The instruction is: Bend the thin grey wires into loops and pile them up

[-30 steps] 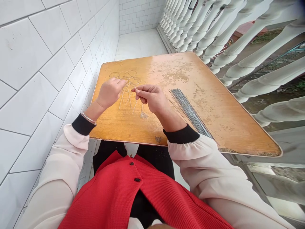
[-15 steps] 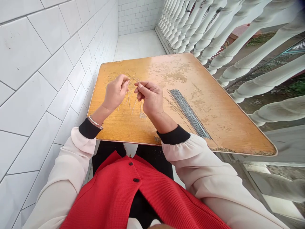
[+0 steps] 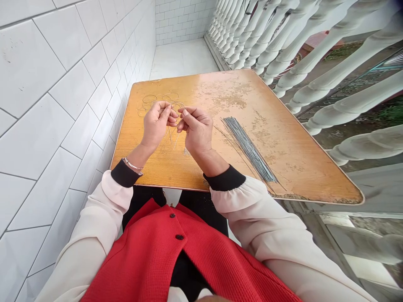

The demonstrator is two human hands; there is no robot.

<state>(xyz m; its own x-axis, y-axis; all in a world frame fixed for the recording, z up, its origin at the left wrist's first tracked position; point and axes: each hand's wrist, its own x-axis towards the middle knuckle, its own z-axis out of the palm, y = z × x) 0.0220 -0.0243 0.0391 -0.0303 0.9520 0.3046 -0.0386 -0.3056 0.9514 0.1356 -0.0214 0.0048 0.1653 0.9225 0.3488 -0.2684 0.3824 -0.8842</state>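
Over the left part of the table, my left hand (image 3: 156,121) and my right hand (image 3: 199,128) face each other, fingertips almost touching. Both are closed in a pinch on a thin wire, whose shape is hard to make out at this size. Behind and below them lie several bent wire loops (image 3: 149,99) with straight tails, partly hidden by the hands. To the right of my right hand rests a bundle of straight grey wires (image 3: 250,149), with a few loose strands beside it.
The wooden table (image 3: 283,155) has a worn, stained top and a chipped front edge. A white tiled wall (image 3: 63,109) runs close along the left. White balusters (image 3: 315,92) line the right side.
My left hand has shifted slightly right and turned, bringing its fingers nearer to my right hand. My right hand stays nearly in place. The wires on the table look the same.
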